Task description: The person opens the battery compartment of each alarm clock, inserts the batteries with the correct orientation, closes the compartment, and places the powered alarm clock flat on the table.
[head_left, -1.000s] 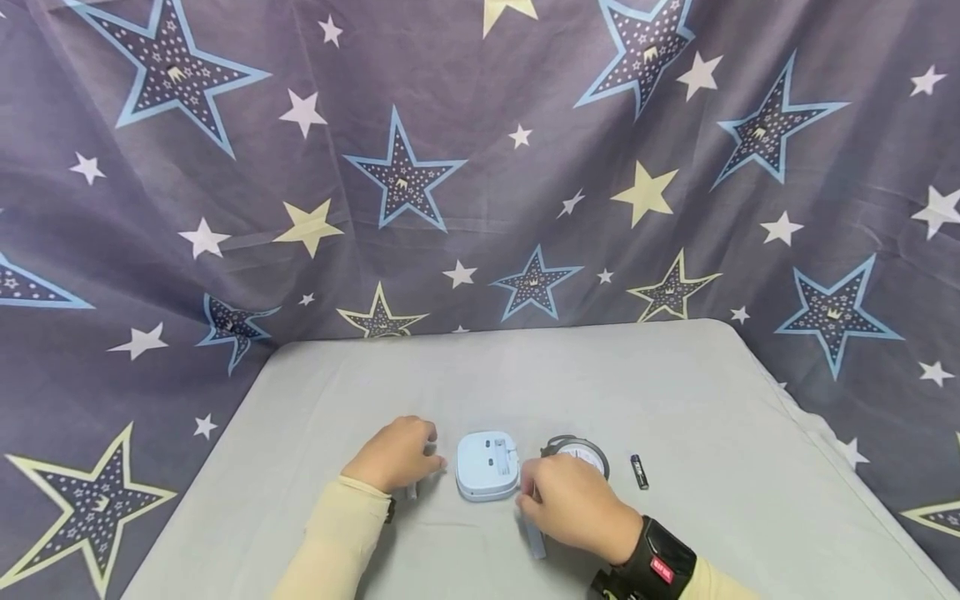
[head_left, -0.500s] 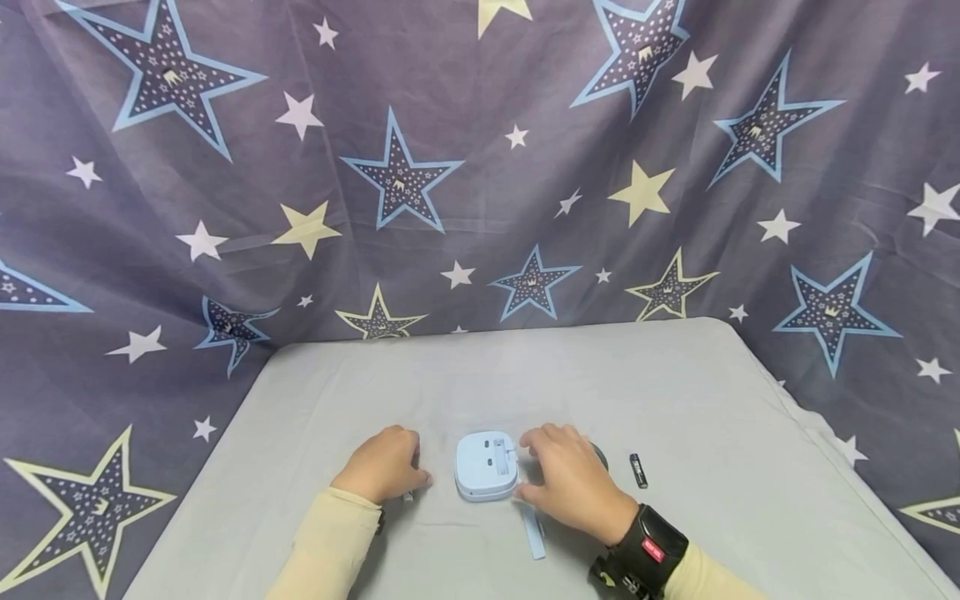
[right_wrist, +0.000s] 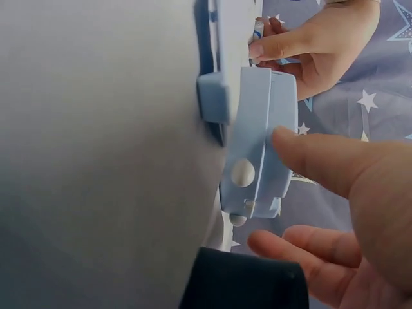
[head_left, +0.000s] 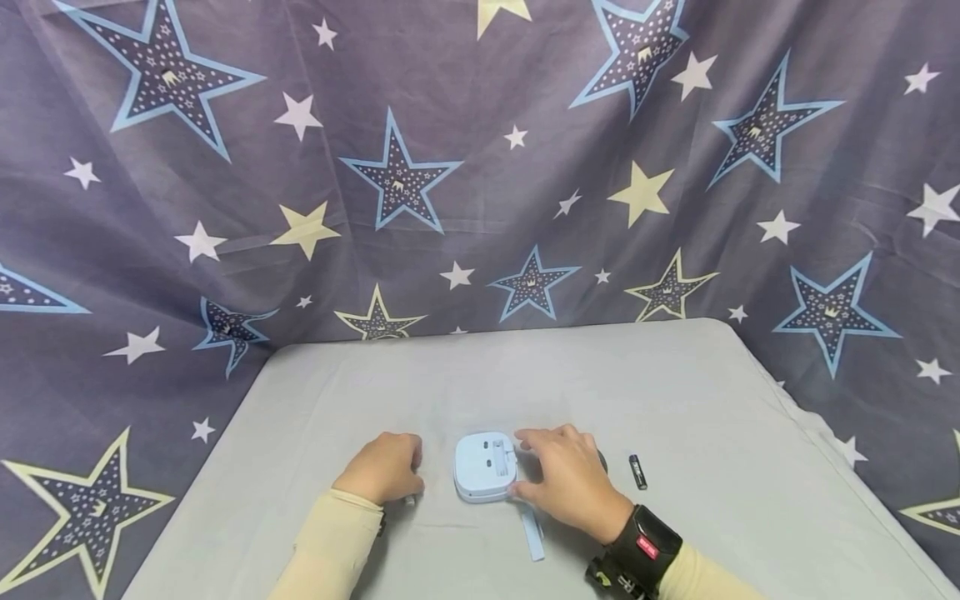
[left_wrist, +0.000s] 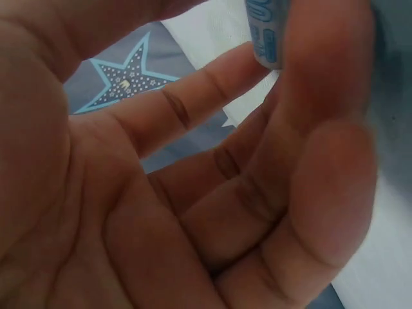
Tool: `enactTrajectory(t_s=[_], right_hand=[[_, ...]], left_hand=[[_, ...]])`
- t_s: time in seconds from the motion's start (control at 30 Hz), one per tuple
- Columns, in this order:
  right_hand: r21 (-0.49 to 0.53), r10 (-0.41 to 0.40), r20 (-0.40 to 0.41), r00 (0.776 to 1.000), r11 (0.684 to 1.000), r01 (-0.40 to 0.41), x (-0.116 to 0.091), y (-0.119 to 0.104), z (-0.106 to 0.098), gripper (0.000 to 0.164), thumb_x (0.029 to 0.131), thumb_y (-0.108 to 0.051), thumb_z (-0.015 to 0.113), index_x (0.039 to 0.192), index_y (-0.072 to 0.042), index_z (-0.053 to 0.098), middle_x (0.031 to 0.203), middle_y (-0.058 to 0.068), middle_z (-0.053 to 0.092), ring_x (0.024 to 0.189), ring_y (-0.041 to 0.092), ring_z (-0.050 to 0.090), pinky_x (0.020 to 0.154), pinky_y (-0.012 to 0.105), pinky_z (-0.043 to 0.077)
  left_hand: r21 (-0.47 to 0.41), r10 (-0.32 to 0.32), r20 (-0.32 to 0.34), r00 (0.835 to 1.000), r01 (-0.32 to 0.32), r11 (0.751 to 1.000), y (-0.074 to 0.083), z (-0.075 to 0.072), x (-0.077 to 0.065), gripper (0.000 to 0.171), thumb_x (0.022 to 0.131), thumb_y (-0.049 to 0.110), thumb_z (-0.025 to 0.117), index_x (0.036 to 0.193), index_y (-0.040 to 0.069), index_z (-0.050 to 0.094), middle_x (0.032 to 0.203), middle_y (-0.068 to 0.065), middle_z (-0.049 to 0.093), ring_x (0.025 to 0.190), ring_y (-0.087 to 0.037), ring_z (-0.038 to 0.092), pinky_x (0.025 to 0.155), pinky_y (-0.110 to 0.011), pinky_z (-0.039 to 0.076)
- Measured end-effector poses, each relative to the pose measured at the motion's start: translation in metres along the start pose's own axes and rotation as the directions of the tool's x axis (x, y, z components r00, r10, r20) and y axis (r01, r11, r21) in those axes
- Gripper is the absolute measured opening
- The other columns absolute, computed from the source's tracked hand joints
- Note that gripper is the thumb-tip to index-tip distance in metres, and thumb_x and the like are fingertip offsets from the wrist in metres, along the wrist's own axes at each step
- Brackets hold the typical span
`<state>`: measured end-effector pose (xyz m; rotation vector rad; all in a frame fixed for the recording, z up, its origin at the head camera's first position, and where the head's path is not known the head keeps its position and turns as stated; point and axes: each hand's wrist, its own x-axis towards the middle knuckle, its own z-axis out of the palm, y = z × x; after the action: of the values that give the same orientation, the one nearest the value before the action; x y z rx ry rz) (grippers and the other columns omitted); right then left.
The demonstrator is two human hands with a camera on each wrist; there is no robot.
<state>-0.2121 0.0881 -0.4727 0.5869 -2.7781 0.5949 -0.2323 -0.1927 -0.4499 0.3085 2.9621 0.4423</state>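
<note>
A light blue square device (head_left: 485,465) lies back-up on the grey table (head_left: 487,375). My right hand (head_left: 558,477) rests at its right edge with the fingers spread. In the right wrist view the thumb (right_wrist: 322,161) touches the device (right_wrist: 257,148). That hand covers most of a dark-rimmed round clock (head_left: 602,458). A light blue strip (head_left: 532,533) lies on the table by the right wrist. My left hand (head_left: 386,467) sits left of the device with its fingers curled. It pinches a small white-and-blue cylinder (left_wrist: 265,32), seemingly a battery.
A black battery (head_left: 638,471) lies on the table to the right of the right hand. A star-patterned cloth (head_left: 480,167) hangs behind the table and drapes down both sides. The table's far edge and right edge are close to the cloth.
My right hand has left the light blue strip on the table and moved up-left to the device's right edge, covering the round clock. The left hand drew back slightly.
</note>
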Motion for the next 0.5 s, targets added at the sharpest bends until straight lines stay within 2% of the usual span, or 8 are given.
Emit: enactTrajectory(t_s=[0.17,0.33,0.5], right_hand=[[-0.024,-0.017,-0.001,1.000,1.000,0.017,-0.0008,-0.0003,0.0028,0.083,0.061,-0.063,0.077,0.132,-0.026,0.056,0.124,-0.013,0.062,0.102,0.016,0.049,0.084,0.035,0.030],[-0.032,-0.024,-0.002,1.000,0.999,0.023,-0.0013,-0.0008,0.0047,0.084,0.060,-0.065,0.076,0.133,-0.027,0.056,0.123,-0.015,0.062,0.102,0.018,0.049,0.083,0.036,0.029],[-0.024,-0.036,-0.001,0.999,0.999,0.036,-0.0017,-0.0012,0.0053,0.077,0.062,-0.065,0.076,0.129,-0.030,0.059,0.117,-0.018,0.065,0.102,0.018,0.049,0.083,0.037,0.028]], left_hand=[[-0.078,0.005,0.006,1.000,-0.004,0.997,-0.0007,0.0021,-0.0011,0.013,0.066,0.006,0.070,0.074,0.011,0.060,0.057,0.001,0.055,0.041,-0.013,0.053,0.040,-0.026,0.043],[-0.098,0.008,-0.005,1.000,-0.008,0.995,-0.0030,0.0032,-0.0003,0.014,0.068,0.004,0.066,0.066,0.014,0.056,0.054,0.001,0.054,0.035,-0.009,0.051,0.038,-0.026,0.042],[-0.091,0.003,-0.027,1.000,-0.006,0.996,-0.0020,0.0031,0.0012,0.016,0.068,0.004,0.065,0.065,0.015,0.055,0.054,0.001,0.054,0.033,-0.007,0.049,0.039,-0.027,0.042]])
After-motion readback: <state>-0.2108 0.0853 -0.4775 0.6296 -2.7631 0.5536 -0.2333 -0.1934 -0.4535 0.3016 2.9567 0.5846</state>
